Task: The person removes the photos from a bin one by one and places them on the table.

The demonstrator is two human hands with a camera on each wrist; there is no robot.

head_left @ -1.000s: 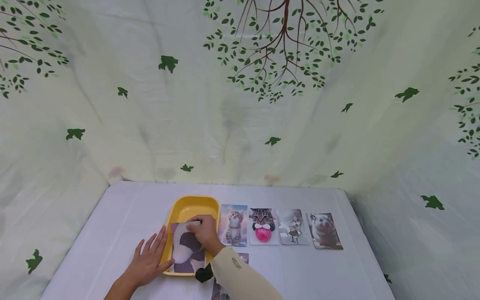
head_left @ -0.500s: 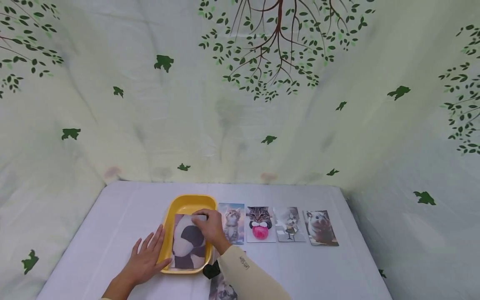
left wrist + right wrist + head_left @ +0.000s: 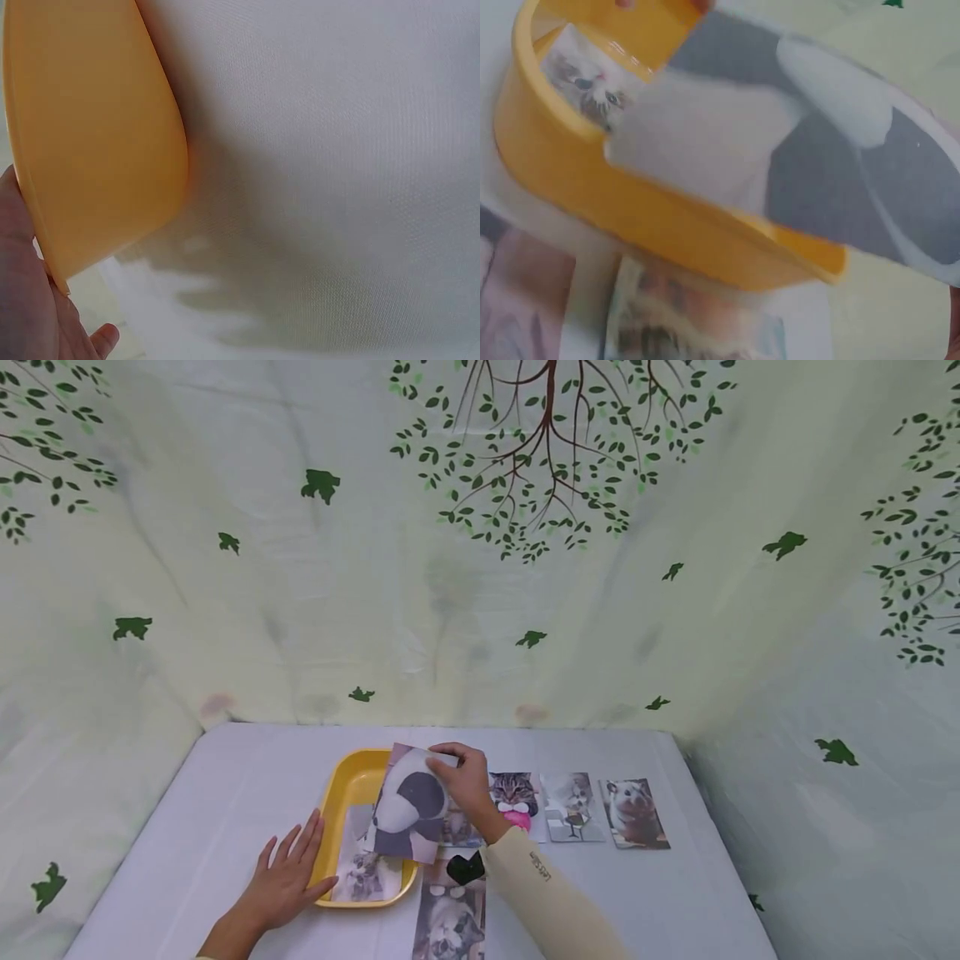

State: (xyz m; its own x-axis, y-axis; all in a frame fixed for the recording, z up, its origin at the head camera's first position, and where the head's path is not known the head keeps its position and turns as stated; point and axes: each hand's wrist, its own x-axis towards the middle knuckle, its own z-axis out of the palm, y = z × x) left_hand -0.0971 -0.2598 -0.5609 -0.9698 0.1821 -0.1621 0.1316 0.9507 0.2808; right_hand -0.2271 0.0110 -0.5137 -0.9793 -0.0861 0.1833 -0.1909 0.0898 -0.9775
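White-clothed table [image 3: 225, 777], leaf-printed backdrop; your right hand [image 3: 467, 781] now pinches the glossy panda photo [image 3: 411, 804] lifted above the yellow plastic tray [image 3: 347, 789]; your left hand [image 3: 288, 878] stays flat beside the tray.

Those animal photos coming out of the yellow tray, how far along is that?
Four photos lie in a row beside the yellow tray, one nearer the person. The right hand pinches a black-and-white photo lifted above the tray; the left hand rests against its side. At least one kitten photo remains inside.
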